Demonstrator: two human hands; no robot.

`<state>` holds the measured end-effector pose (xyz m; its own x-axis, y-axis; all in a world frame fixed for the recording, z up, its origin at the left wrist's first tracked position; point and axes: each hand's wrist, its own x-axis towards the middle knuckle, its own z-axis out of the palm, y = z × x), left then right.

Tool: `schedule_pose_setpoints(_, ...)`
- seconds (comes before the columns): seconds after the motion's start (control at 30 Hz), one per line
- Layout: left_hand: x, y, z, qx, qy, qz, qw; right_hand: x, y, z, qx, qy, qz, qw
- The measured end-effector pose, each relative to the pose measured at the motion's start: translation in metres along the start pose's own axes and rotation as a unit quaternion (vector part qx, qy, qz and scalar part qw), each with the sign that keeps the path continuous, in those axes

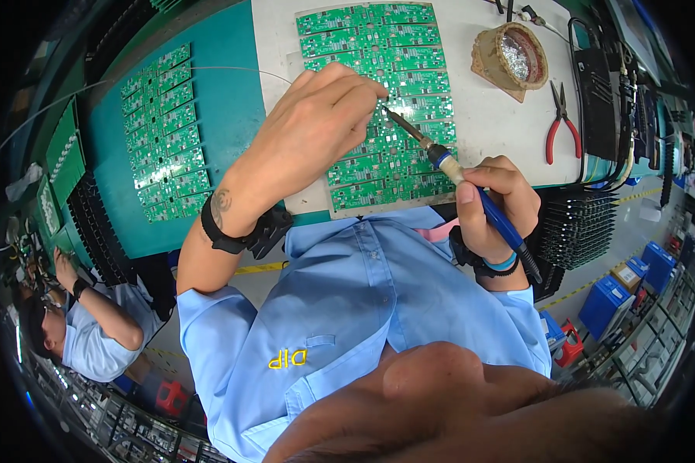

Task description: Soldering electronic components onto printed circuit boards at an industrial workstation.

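Light-blue shirt [363, 309] lowest; right hand [496, 202] clamps blue-handled soldering iron [471, 193], left hand [316, 131] pinched on thin solder wire over green circuit-board panel [378, 46]: keep tip steady on joint.

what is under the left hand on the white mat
The left hand lies over a green circuit board panel; board rows show around it, but the part beneath the hand is covered.

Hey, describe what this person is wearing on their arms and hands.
Both hands are bare, no gloves. The left hand has a black wrist strap with a bulky black clasp, and a small dark tattoo above it. The right hand wears a black band with a blue one. Short light-blue shirt sleeves end near the elbows.
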<state>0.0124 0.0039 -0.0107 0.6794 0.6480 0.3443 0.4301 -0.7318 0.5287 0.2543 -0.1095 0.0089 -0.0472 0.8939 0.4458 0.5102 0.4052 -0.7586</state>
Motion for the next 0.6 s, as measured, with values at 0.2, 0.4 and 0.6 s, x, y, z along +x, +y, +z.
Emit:
schedule_pose_setpoints(0.2, 0.0004, 0.0014, -0.0012, -0.003, 0.0, -0.007, 1.0, 0.0001, -0.0008, -0.0029, 0.009, -0.003, 0.019, 1.0)
schedule_pose_setpoints(0.4, 0.0007, 0.0004, 0.0, -0.005, 0.002, -0.008, 1.0, 0.0025, 0.002, 0.0005, 0.003, 0.003, 0.008, 1.0)
schedule_pose_setpoints(0.6, -0.0011, -0.0033, 0.0028, -0.005, -0.006, -0.003, 1.0, 0.0033, 0.0002, 0.0028, 0.003, -0.002, 0.007, 1.0)
